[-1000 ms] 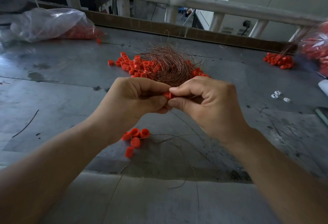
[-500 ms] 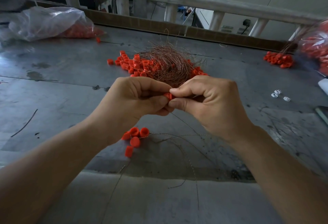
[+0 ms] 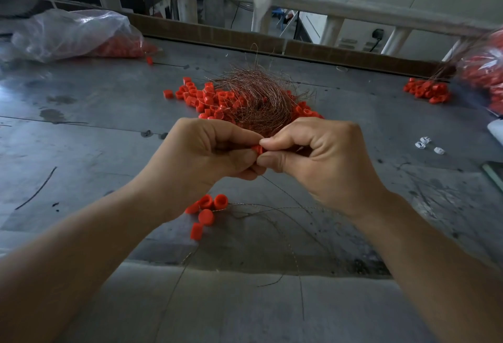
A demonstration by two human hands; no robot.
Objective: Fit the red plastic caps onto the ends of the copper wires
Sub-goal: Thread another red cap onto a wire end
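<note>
At frame centre, left hand (image 3: 212, 152) and right hand (image 3: 313, 157) still pinch one red cap (image 3: 257, 149) together; unchanged, so fitting continues.

Beyond the hands (image 3: 261, 152), matt red plastic caps (image 3: 206, 97) ring a tangle of thin coppery wire (image 3: 255, 97); the desk (image 3: 95, 130) beneath is scuffed, stained grey metal; far left, a glossy clear plastic bag (image 3: 68, 32).
</note>
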